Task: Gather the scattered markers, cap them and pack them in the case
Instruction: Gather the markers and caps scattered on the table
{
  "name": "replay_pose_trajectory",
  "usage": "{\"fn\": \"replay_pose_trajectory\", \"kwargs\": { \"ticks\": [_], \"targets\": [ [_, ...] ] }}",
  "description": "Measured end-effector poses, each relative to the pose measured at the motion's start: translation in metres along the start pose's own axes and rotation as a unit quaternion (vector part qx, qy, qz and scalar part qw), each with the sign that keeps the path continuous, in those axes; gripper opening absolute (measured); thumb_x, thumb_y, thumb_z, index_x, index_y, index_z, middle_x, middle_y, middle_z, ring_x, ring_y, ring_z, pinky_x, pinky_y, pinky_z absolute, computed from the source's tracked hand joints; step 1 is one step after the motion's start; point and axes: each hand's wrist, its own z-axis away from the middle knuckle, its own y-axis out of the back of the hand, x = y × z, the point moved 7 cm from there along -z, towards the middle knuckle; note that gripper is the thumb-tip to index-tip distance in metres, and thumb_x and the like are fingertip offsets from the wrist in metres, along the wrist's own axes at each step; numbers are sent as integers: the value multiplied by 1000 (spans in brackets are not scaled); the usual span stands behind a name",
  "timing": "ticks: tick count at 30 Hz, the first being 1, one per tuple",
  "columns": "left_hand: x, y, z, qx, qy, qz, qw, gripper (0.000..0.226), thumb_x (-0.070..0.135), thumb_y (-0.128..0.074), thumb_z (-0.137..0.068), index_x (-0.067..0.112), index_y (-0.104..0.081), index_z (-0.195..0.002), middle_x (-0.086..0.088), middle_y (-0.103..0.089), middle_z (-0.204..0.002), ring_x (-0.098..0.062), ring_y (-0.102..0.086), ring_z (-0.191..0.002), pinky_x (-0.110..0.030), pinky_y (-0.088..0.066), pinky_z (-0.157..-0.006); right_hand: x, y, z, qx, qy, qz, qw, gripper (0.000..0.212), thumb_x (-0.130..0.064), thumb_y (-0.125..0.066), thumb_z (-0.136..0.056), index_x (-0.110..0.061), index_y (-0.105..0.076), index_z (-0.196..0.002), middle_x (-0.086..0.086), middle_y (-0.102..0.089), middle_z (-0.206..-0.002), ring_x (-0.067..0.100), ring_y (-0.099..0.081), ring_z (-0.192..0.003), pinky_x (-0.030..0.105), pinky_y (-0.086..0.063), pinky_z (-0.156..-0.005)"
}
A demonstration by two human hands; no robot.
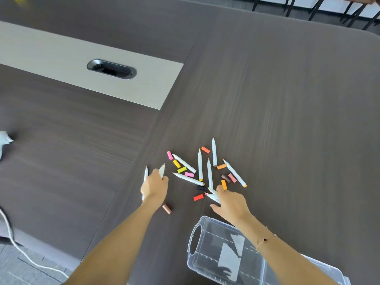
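The left hand (154, 187) grips two uncapped markers (161, 171), their lower ends hidden. The right hand (232, 204) grasps several more; the count is unclear. Loose markers and caps (198, 197) lie between and beyond the hands. The clear case (207, 262), cut off at the frame's bottom, lies near the table edge (12, 229).

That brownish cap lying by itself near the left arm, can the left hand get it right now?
Probably not right away. The left hand already grips two markers, so its fingers are busy. The brownish cap lies bare on the table, nothing covering it.
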Motion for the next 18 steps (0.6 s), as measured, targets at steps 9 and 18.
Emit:
{"fn": "replay_pose_trajectory", "kwargs": {
  "ticks": [9, 18],
  "targets": [
    [-51, 25, -25, 85, 29, 15, 996, 34, 35, -55, -92, 5, -47, -103, -13, -49, -102, -30, -53, -70, -35, -40, -58, 6, -8, -3, -47, -36, 57, 997, 32, -25, -45, -92, -11, -52, -120, 1, -69, -97, 18, -69, -87, 21, -47, -65],
    [-59, 5, -37, 22, 92, 17, 995, 17, 17, -51, -85, 1, -46, -88, -13, -56, -83, -30, -51, -63, -32, -38, -53, 9, 23, -39, 32, -73, -83, 993, 35, -39, -44, -97, -9, -53, -111, 2, -65, -92, 14, -60, -77, 19, -43, -63]
  ]
}}
